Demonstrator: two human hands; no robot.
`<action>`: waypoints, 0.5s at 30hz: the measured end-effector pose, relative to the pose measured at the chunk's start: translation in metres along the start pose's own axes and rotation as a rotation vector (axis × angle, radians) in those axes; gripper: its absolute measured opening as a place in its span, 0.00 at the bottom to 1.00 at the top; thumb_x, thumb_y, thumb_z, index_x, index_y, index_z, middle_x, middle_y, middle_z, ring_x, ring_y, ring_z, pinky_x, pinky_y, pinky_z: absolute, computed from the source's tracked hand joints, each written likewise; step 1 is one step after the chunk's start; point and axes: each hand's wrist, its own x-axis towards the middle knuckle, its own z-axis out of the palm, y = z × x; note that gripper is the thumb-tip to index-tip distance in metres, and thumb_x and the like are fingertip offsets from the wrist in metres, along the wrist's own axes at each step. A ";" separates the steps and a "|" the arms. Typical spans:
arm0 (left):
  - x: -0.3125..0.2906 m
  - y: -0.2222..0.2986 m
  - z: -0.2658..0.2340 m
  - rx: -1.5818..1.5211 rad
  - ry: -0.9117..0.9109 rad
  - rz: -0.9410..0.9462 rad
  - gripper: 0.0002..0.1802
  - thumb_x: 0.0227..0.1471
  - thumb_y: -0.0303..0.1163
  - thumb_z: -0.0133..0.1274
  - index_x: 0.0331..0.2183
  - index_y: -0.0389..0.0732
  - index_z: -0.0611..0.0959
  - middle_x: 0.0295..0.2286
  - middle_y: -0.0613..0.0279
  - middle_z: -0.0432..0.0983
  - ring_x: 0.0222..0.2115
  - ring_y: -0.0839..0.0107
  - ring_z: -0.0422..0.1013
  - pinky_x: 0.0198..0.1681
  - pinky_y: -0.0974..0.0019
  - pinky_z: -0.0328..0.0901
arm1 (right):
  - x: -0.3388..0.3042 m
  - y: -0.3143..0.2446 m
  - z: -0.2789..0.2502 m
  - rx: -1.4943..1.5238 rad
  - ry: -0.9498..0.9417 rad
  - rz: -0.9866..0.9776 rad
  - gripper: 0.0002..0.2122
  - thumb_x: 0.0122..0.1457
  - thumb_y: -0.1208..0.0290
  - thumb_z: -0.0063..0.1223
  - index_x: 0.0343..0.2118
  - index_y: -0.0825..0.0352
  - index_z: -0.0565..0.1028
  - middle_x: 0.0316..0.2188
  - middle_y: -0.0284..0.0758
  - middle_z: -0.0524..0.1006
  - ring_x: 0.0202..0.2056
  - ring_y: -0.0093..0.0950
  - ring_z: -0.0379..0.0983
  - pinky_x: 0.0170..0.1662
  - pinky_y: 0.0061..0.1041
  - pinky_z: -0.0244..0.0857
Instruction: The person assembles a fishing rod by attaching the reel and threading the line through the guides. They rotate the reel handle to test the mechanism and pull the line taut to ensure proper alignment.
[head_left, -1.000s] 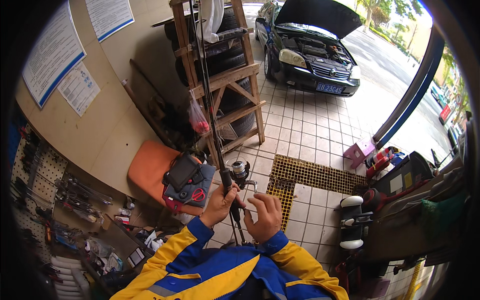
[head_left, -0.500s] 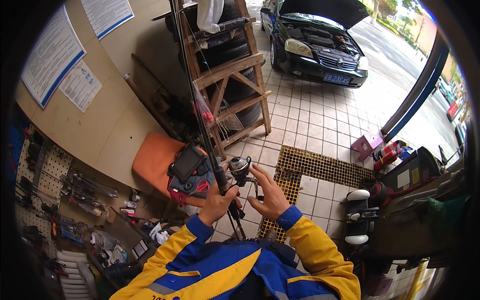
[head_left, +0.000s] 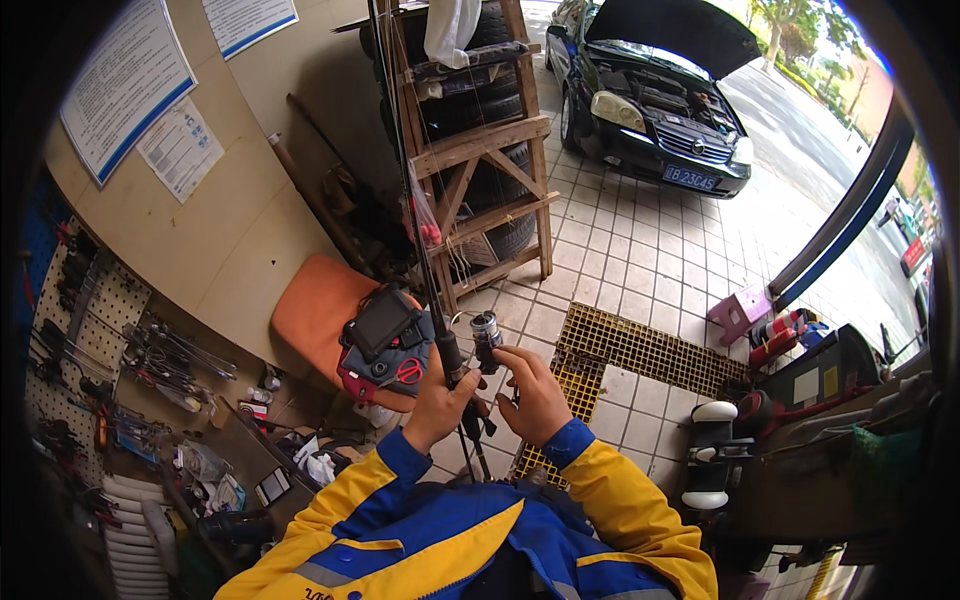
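A black fishing rod (head_left: 428,255) stands nearly upright in front of me, its upper length passing along the wooden ladder. My left hand (head_left: 440,405) is closed around its grip, just beside the reel. A spinning reel (head_left: 486,338) with a silver spool sits on the rod's right side. On that reel's near right side, my right hand (head_left: 536,395) has its fingers bent, index finger and thumb at the crank side. The crank itself is mostly hidden by those fingers. The rod's butt end (head_left: 482,460) points down toward my jacket.
An orange chair (head_left: 318,300) at the left bears a dark tablet (head_left: 383,325) and red scissors (head_left: 409,372). Behind the rod stands a wooden ladder (head_left: 480,160) with tyres. A yellow floor grate (head_left: 650,345), a pink stool (head_left: 740,312) and a black car (head_left: 660,110) with raised bonnet lie beyond.
The reel's rotor has turned, and my right fingers have drawn in closer around its crank side. My left hand keeps its grip. The whole view has shifted slightly.
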 end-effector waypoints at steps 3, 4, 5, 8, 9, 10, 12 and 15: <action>-0.001 0.003 0.000 -0.026 -0.017 -0.022 0.45 0.65 0.26 0.53 0.72 0.49 0.46 0.31 0.56 0.77 0.20 0.66 0.78 0.24 0.64 0.76 | -0.007 0.009 0.001 -0.111 0.030 -0.104 0.28 0.50 0.86 0.59 0.58 0.71 0.72 0.58 0.49 0.72 0.59 0.49 0.70 0.60 0.39 0.72; -0.001 0.004 -0.001 -0.050 -0.035 -0.022 0.47 0.65 0.25 0.53 0.73 0.50 0.45 0.31 0.56 0.78 0.20 0.66 0.78 0.25 0.63 0.76 | -0.009 0.013 0.001 -0.157 0.044 -0.159 0.26 0.51 0.86 0.59 0.56 0.71 0.73 0.58 0.49 0.72 0.60 0.49 0.70 0.61 0.39 0.71; 0.000 0.005 -0.002 -0.033 -0.044 -0.050 0.48 0.64 0.24 0.52 0.74 0.51 0.44 0.31 0.56 0.78 0.20 0.66 0.79 0.25 0.63 0.76 | -0.012 0.016 0.000 -0.212 0.022 -0.187 0.25 0.51 0.86 0.58 0.56 0.72 0.74 0.58 0.50 0.72 0.61 0.49 0.69 0.62 0.40 0.70; 0.001 0.009 -0.002 -0.018 -0.083 -0.070 0.50 0.63 0.22 0.51 0.75 0.51 0.41 0.31 0.57 0.78 0.21 0.65 0.80 0.26 0.62 0.77 | -0.019 0.023 -0.003 -0.355 0.008 -0.271 0.20 0.54 0.86 0.58 0.52 0.71 0.76 0.59 0.51 0.72 0.63 0.49 0.69 0.62 0.40 0.71; 0.001 0.010 -0.001 -0.001 -0.088 -0.063 0.50 0.63 0.22 0.51 0.75 0.50 0.41 0.31 0.57 0.78 0.22 0.65 0.80 0.27 0.62 0.77 | -0.020 0.024 -0.005 -0.368 0.024 -0.291 0.18 0.55 0.84 0.59 0.51 0.71 0.77 0.58 0.50 0.74 0.62 0.48 0.71 0.60 0.39 0.72; 0.002 0.011 0.001 0.001 -0.104 -0.053 0.50 0.62 0.21 0.51 0.75 0.50 0.41 0.31 0.57 0.78 0.22 0.65 0.80 0.27 0.62 0.77 | -0.021 0.025 -0.006 -0.382 0.040 -0.311 0.17 0.56 0.83 0.61 0.50 0.70 0.77 0.57 0.49 0.75 0.61 0.47 0.73 0.58 0.37 0.74; 0.000 0.012 0.004 0.006 -0.116 -0.072 0.51 0.62 0.21 0.50 0.75 0.49 0.41 0.31 0.57 0.78 0.22 0.66 0.80 0.27 0.63 0.77 | -0.019 0.025 -0.011 -0.388 0.064 -0.331 0.14 0.57 0.79 0.64 0.46 0.69 0.78 0.53 0.46 0.79 0.56 0.44 0.77 0.54 0.35 0.77; -0.003 0.012 0.011 0.026 -0.142 -0.102 0.51 0.62 0.20 0.50 0.74 0.48 0.40 0.31 0.57 0.78 0.22 0.67 0.80 0.28 0.64 0.77 | -0.013 0.025 -0.018 -0.336 0.091 -0.289 0.11 0.58 0.73 0.68 0.41 0.67 0.77 0.46 0.42 0.83 0.49 0.40 0.82 0.47 0.32 0.79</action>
